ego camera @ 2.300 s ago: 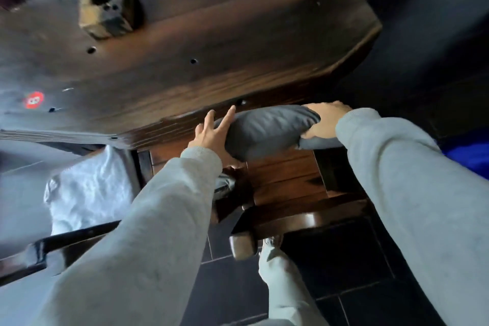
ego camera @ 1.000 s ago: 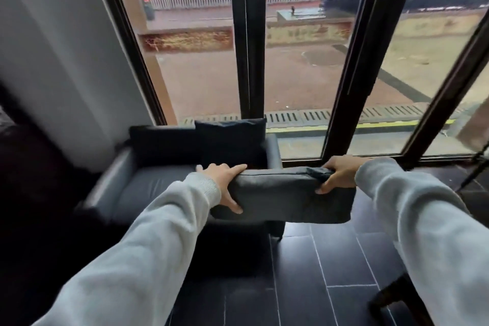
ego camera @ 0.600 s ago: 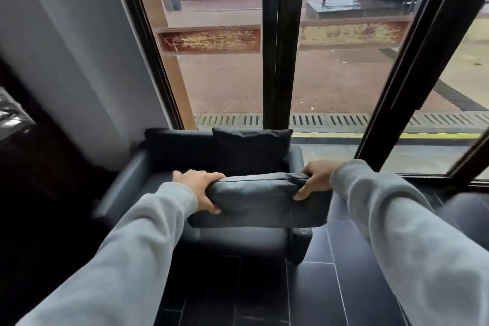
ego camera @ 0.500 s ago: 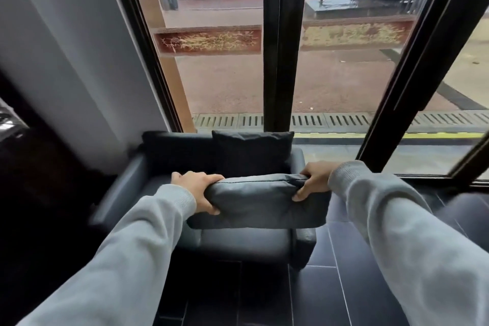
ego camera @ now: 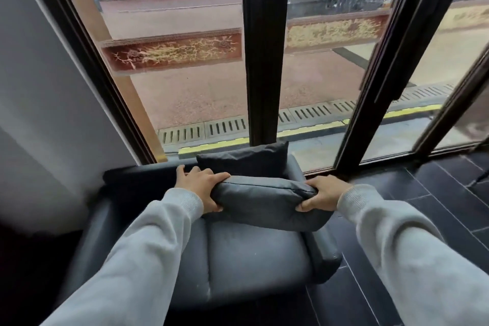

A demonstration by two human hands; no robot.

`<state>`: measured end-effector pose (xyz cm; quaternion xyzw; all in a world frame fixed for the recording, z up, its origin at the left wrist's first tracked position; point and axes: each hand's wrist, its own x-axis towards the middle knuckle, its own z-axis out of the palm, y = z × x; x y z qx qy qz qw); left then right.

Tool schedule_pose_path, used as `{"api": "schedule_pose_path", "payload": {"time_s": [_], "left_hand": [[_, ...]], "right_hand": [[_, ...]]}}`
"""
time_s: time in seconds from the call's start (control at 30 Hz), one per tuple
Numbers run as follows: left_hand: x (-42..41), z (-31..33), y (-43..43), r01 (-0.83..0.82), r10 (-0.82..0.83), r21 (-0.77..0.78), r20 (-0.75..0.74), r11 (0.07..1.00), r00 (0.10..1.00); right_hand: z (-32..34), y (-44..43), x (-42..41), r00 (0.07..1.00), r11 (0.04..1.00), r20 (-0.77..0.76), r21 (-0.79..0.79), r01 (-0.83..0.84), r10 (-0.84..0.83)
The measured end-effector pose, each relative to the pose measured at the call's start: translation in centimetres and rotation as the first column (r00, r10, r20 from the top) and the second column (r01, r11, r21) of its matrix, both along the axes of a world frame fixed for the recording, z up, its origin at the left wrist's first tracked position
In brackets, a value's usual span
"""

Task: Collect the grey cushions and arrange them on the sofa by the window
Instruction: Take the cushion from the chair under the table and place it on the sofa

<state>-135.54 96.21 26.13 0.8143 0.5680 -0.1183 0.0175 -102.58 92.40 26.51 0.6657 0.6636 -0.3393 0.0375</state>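
Note:
I hold a grey cushion [ego camera: 264,202] by its two ends, over the right half of the sofa's seat. My left hand [ego camera: 202,188] grips its left end and my right hand [ego camera: 321,194] grips its right end. The dark grey sofa [ego camera: 254,262] stands below me against the window. A second, darker cushion [ego camera: 246,160] leans upright on the sofa's backrest, just behind the one I hold.
Tall dark window frames [ego camera: 262,61] rise directly behind the sofa. A grey wall [ego camera: 39,87] is on the left. Dark tiled floor [ego camera: 436,206] stretches to the right of the sofa's arm.
I carried the cushion from under a wooden table to the window. Since half a second ago I have come closer, and the cushion now hangs over the sofa's seat.

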Motion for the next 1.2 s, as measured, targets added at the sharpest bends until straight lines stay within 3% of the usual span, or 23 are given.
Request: {"api": "schedule_pose_path", "payload": {"time_s": [0.2,0.53,0.77,0.93,1.2], "left_hand": [[0.7,-2.3,6.9,0.150,-0.149,0.026,-0.038,0.988,0.988],[7.1,-11.0,16.6,0.268,-0.276,-0.073,-0.125,0.961,0.953],[13.3,-18.3,23.2,0.435,-0.453,-0.130,-0.187,0.891,0.872],[19.3,-26.3,26.8,0.588,-0.611,-0.166,-0.202,0.791,0.765],[23.6,-40.8,29.7,0.717,-0.745,-0.206,-0.166,0.667,0.646]], "right_hand": [[-3.9,0.6,-0.8,0.979,0.980,-0.063,0.040,0.196,-0.194],[-14.8,5.0,2.1,0.872,0.888,-0.166,-0.087,0.452,-0.460],[-23.6,5.3,2.0,0.712,0.736,-0.186,-0.162,0.658,-0.677],[-30.8,4.9,1.6,0.545,0.558,-0.122,-0.188,0.808,-0.830],[-42.2,6.1,2.4,0.470,0.466,-0.021,-0.175,0.867,-0.882]]}}
